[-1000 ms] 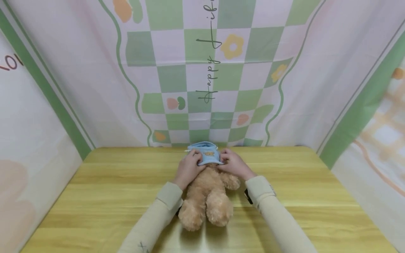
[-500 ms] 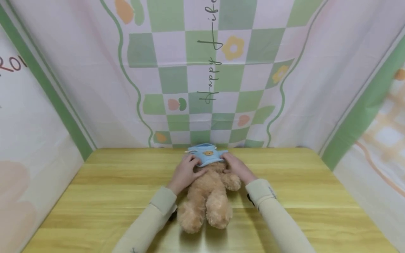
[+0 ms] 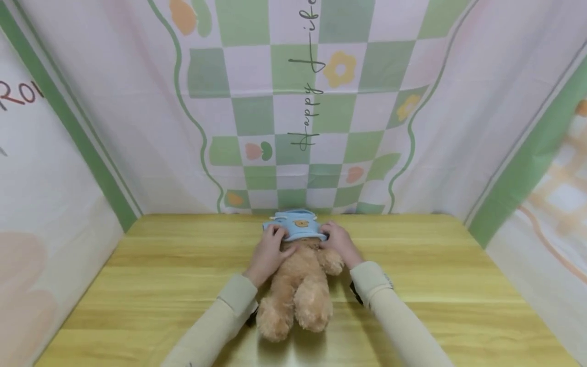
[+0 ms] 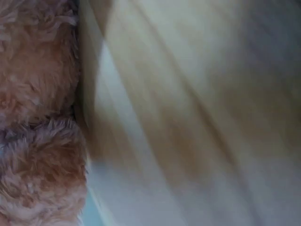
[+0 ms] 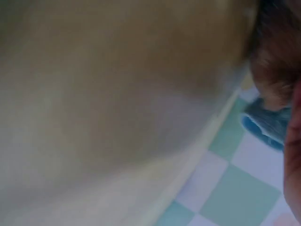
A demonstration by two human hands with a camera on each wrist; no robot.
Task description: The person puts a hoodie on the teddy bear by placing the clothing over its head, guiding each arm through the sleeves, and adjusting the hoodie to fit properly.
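Note:
A fluffy brown teddy bear (image 3: 298, 280) lies on its back on the table, feet towards me. Its head is hidden under a small light-blue hoodie (image 3: 300, 226) with a bear patch and white cord. My left hand (image 3: 269, 255) has its curled fingers at the hoodie's left hem, the thumb lying on the bear's chest. With my right hand (image 3: 338, 243) I pinch the hem at the right. One bear arm (image 3: 331, 262) sticks out below that hand; the other is hidden. In the left wrist view only the bear's fur (image 4: 37, 84) shows; the right wrist view catches the hoodie's edge (image 5: 268, 125).
The wooden table (image 3: 435, 285) stretches out on both sides of the bear. Behind it hangs a green-and-white checked curtain (image 3: 293, 117), close to the hoodie. Fabric side walls (image 3: 46, 204) stand left and right.
The hoodie has shifted on the bear's head, and its left sleeve now sticks out past my left hand. My left thumb has spread onto the chest; the right hand loosened briefly, then gripped the hem again.

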